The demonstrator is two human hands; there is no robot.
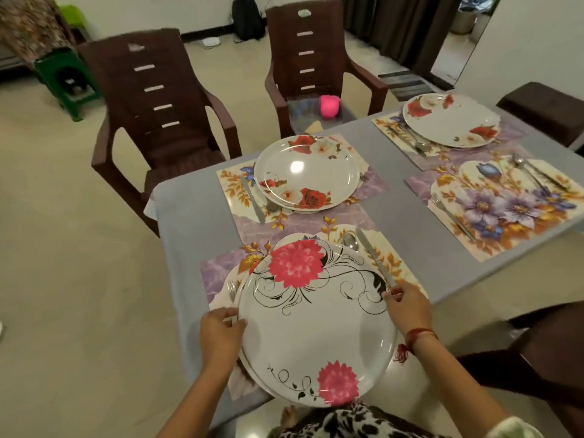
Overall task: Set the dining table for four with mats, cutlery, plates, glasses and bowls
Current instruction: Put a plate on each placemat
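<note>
I have the big pink-flowered plate by its rim. My left hand grips the left edge with the thumb on top. My right hand pinches the right edge, its fingers curled over the lip. The plate sits over the near left mat, its near part hanging past the edge of the tabletop. I cannot tell whether its far edge touches the mat yet.

It looks stiff, glossy and wide. I judge it light enough for two hands, but slick on its glazed face, so the raised rim is the safe hold, at opposite sides as I have it now. A second rim seems to show just under it at the near left. If that is another plate, the pair could slide on each other unless I keep them level. Dropped on the hard floor, it could chip or crack.

The fork lies just beside the plate's left edge, partly under it. The spoon and knife lie close on the right, so it should go down between them without knocking them.

The rose plate rests on the far left mat. The near right mat has cutlery but no plate.
</note>
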